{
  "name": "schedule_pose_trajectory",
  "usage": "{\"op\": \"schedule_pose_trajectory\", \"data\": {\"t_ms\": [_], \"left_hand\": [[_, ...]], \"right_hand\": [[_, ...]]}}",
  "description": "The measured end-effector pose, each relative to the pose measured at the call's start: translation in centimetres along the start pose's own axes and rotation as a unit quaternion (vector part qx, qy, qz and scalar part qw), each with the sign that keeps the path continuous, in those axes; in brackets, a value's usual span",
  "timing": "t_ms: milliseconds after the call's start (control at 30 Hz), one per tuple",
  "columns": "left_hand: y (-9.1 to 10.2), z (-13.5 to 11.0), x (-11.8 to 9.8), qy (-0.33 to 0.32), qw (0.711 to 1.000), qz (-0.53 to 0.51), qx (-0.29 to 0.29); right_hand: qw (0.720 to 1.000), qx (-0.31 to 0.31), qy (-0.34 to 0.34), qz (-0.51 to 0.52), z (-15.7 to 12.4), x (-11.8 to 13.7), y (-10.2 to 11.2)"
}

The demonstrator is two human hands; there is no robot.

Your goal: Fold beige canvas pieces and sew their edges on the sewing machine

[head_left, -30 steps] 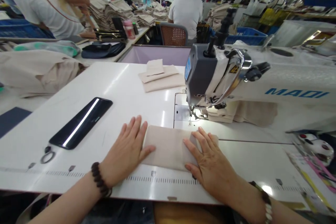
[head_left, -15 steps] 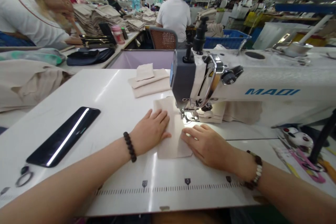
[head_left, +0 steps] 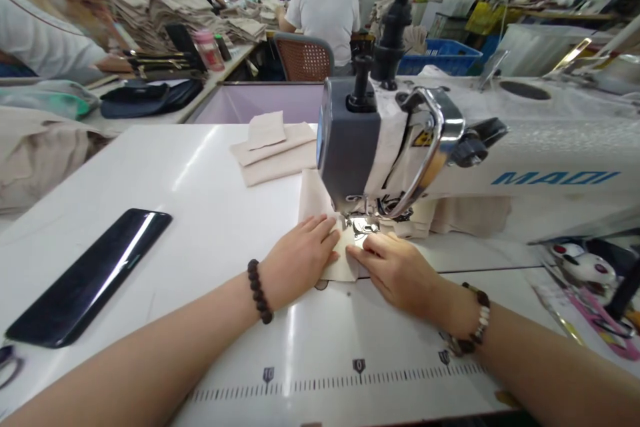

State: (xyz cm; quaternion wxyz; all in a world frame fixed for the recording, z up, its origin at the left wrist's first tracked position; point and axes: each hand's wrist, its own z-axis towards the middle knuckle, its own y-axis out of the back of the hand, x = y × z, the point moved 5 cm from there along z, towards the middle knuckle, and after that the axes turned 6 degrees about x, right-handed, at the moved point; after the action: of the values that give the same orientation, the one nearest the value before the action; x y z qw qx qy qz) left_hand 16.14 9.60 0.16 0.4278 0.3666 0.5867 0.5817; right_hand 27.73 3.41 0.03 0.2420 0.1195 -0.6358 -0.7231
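A small beige fabric piece (head_left: 314, 203) lies on the white table (head_left: 200, 213) and runs under the head of a sewing machine (head_left: 400, 147) marked MAQI. My left hand (head_left: 300, 257) lies flat on the piece's left side, fingers stretched toward the presser foot (head_left: 361, 225). Pressing the piece's near right corner just in front of the foot is my right hand (head_left: 393, 270), fingers extended and close together. Each wrist wears a bead bracelet. Neither hand grips anything.
A black phone (head_left: 90, 277) lies on the table at the left. A stack of beige pieces (head_left: 273, 147) sits behind the machine head. Other people sit at tables behind, beside heaps of folded fabric. Bobbins and pink tools lie at the far right.
The fabric piece has moved away from me, further under the machine head, and both hands have followed it toward the presser foot. The view has shifted closer to the machine.
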Motion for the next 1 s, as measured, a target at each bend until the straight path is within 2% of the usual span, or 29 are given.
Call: {"op": "schedule_pose_trajectory", "data": {"t_ms": [167,400,1000], "left_hand": [[-0.02,0.39,0.36,-0.002,1.0,0.005,-0.006],[0.05,0.75,0.46,0.014,1.0,0.006,0.019],[0.01,0.85,0.82,0.015,1.0,0.023,-0.009]], "right_hand": [[0.999,0.009,-0.031,0.004,0.09,-0.11,-0.21],[0.998,0.022,-0.058,0.002,0.21,-0.15,-0.29],[0.999,-0.008,-0.045,-0.018,0.56,-0.14,0.06]]}}
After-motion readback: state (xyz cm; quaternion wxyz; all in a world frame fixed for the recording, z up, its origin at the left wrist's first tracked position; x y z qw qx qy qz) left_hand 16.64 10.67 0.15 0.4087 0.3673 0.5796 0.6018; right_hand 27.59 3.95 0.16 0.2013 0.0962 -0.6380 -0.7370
